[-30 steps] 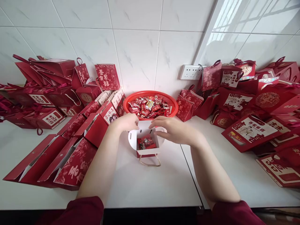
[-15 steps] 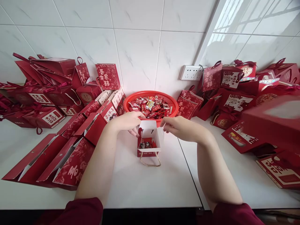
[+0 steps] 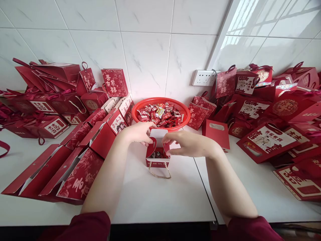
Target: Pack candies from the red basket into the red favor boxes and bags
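Both hands, left hand point(image 3: 137, 133) and right hand point(image 3: 187, 144), pinch the side flaps of the small red box point(image 3: 157, 156) between them, folding these inward over the candies inside.

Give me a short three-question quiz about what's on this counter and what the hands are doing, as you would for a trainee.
1. True or false: both hands touch the flaps of the small red box.
2. What holds the loose wrapped sweets behind the box? A) a red basket B) a glass bowl C) a metal tray
3. On which side of the box does its rope handle lie: toward the person or toward the wall?

Key
1. True: the left hand and right hand each pinch a side flap inward.
2. A, the red basket.
3. Toward the person, flat on the white counter.
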The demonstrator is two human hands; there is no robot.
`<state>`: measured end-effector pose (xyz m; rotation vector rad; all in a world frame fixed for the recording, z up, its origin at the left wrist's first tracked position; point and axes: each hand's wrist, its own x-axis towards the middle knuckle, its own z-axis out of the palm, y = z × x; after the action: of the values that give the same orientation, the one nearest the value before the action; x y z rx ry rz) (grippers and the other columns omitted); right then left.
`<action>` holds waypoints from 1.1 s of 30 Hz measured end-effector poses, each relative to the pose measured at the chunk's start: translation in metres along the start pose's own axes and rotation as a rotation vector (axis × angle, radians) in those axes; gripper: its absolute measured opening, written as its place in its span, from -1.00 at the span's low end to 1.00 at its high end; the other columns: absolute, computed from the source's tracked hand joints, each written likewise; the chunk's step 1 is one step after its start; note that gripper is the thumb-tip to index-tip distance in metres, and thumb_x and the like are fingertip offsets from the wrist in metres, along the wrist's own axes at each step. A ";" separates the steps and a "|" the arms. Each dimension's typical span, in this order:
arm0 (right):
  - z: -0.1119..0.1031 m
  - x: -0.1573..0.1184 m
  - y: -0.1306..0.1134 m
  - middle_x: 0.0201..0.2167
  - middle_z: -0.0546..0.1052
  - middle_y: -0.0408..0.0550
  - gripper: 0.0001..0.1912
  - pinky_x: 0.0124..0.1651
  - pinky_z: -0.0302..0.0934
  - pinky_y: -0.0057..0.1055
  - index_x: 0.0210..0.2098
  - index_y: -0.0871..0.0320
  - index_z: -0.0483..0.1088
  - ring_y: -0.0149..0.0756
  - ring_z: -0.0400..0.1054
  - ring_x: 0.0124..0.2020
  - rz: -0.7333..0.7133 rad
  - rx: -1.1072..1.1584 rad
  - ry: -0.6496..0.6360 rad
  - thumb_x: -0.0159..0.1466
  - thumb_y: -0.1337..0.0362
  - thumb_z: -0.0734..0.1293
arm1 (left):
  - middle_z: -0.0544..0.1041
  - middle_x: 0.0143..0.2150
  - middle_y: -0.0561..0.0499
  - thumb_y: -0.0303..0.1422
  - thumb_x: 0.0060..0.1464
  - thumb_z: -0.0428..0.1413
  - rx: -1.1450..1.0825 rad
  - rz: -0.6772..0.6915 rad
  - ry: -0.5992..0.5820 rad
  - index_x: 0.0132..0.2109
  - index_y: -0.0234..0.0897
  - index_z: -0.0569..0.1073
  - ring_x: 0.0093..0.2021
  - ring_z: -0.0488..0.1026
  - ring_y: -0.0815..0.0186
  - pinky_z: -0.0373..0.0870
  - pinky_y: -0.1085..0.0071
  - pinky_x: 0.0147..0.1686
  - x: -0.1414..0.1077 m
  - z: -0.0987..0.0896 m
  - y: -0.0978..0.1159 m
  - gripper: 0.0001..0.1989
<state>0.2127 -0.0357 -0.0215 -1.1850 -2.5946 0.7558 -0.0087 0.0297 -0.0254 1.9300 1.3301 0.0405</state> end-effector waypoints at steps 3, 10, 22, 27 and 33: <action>0.006 0.005 -0.001 -0.12 0.52 -0.05 -0.65 -0.14 0.23 -0.31 -0.02 0.03 0.42 -0.16 0.37 -0.11 0.006 -0.031 -0.057 0.19 0.20 0.35 | 0.53 -0.24 -0.02 -0.43 -0.12 0.20 0.046 0.015 0.003 0.19 -0.13 0.24 -0.38 0.55 0.24 0.44 0.45 -0.43 0.001 0.003 0.002 -0.32; 0.018 0.014 -0.003 -0.04 0.51 0.01 -0.42 -0.18 0.24 -0.32 0.02 0.10 0.41 -0.12 0.38 -0.11 -0.001 0.046 -0.185 0.08 -0.06 0.42 | 0.51 -0.18 -0.09 -0.40 -0.17 0.22 0.276 -0.010 0.150 0.16 -0.16 0.21 -0.42 0.51 0.24 0.32 0.44 -0.51 0.012 0.015 0.004 -0.31; 0.020 0.022 0.001 -0.36 0.52 -0.02 -0.81 -0.45 0.10 -0.37 -0.34 0.11 0.40 -0.22 0.36 -0.39 0.238 -0.265 -0.018 0.19 0.12 0.33 | 0.55 -0.34 0.01 -0.27 -0.03 0.12 0.375 0.050 0.091 -0.26 -0.22 0.44 -0.42 0.45 0.30 0.22 0.46 -0.50 0.006 0.011 0.009 -0.83; 0.020 0.024 0.003 -0.39 0.51 0.01 -0.63 -0.36 0.17 -0.34 -0.37 0.14 0.44 -0.12 0.41 -0.32 0.409 -0.375 -0.068 0.14 -0.07 0.35 | 0.57 -0.25 0.03 -0.05 -0.05 0.13 0.534 0.065 0.134 -0.25 -0.15 0.56 -0.29 0.47 0.25 0.21 0.44 -0.43 -0.016 0.009 0.015 -0.68; 0.020 0.026 0.006 -0.28 0.54 0.02 -0.58 -0.38 0.17 -0.35 -0.27 0.14 0.43 -0.14 0.41 -0.32 0.403 -0.343 -0.064 0.10 -0.08 0.36 | 0.54 -0.16 -0.06 -0.08 -0.24 0.27 0.586 0.050 0.003 -0.17 -0.23 0.54 -0.18 0.47 0.15 0.27 0.43 -0.38 -0.021 0.022 0.026 -0.54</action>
<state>0.1914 -0.0204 -0.0425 -1.8493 -2.6400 0.4201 0.0118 -0.0037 -0.0173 2.4430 1.3986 -0.3586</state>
